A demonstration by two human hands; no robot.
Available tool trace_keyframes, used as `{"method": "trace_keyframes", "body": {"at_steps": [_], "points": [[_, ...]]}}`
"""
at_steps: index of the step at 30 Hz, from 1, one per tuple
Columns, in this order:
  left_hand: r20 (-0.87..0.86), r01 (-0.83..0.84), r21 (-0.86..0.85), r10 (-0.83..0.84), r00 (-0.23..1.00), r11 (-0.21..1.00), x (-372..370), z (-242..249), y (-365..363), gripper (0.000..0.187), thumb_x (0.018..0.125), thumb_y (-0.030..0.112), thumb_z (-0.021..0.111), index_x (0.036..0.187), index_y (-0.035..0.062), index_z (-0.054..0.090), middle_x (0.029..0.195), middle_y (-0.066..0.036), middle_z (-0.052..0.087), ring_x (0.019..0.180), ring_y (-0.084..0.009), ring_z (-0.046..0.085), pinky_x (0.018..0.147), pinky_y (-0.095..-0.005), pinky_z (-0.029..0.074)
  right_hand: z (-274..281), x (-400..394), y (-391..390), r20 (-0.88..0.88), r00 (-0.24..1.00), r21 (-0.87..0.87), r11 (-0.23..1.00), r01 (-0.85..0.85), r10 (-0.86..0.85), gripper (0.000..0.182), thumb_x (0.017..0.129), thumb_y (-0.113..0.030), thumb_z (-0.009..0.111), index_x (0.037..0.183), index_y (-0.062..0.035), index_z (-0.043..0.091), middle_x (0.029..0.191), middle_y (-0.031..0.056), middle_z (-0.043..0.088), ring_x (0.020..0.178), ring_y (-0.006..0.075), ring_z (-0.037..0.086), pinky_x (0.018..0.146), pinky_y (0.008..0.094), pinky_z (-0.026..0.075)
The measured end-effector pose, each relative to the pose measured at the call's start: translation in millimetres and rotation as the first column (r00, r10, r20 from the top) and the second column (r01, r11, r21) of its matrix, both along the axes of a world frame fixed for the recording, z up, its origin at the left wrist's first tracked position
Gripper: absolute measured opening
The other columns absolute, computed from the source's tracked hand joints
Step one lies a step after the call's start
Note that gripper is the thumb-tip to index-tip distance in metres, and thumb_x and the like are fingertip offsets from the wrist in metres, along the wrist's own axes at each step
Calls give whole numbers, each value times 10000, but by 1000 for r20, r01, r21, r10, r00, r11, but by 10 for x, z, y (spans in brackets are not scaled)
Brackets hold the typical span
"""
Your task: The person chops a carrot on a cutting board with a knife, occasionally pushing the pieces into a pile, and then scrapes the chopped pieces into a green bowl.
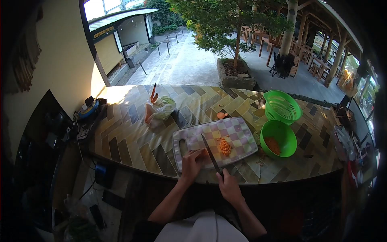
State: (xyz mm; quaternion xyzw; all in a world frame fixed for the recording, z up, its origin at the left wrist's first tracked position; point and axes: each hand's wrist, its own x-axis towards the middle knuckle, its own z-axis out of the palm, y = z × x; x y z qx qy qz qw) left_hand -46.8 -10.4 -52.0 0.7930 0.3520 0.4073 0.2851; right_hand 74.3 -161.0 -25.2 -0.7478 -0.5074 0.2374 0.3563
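Carrot (204,153) pinned on checkered board (238,131), knife (210,153) slicing.

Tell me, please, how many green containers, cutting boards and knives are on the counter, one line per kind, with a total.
Green containers: 2, a colander and a bowl holding chopped carrot.
Cutting boards: 1, the checkered board.
Knives: 1, the knife in the right hand; the left hand steadies a carrot piece.
Total: 4

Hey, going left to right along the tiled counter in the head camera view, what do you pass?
Blue round gadget → clear plastic bag of carrots → checkered plastic cutting board → green plastic bowl of chopped carrot.
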Motion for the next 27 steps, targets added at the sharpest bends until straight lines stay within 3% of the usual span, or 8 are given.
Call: {"method": "trace_keyframes", "body": {"at_steps": [13, 27], "points": [[58, -13, 55, 9, 998, 998, 20, -10, -31, 244, 849, 47, 681, 1083, -10, 719, 1093, -167, 712, 1014, -321, 666, 872, -376, 531, 152, 65, -37, 145, 987, -129, 991, -43, 62, 313, 1031, -317, 455, 982, -8, 460, 736, 286, 623, 753, 498, 614, 654, 588, 458], [67, 2, 16, -3, 998, 1000, 19, 27, -28, 264, 845, 35, 658, 1098, -27, 707, 1110, -178, 705, 1042, -330, 656, 898, -384, 521, 287, 57, 184, 88, 989, -254, 963, -91, 116, 319, 1027, -269, 466, 1021, 50, 478, 806, 337, 623, 843, 525, 595, 721, 592, 448]]}}
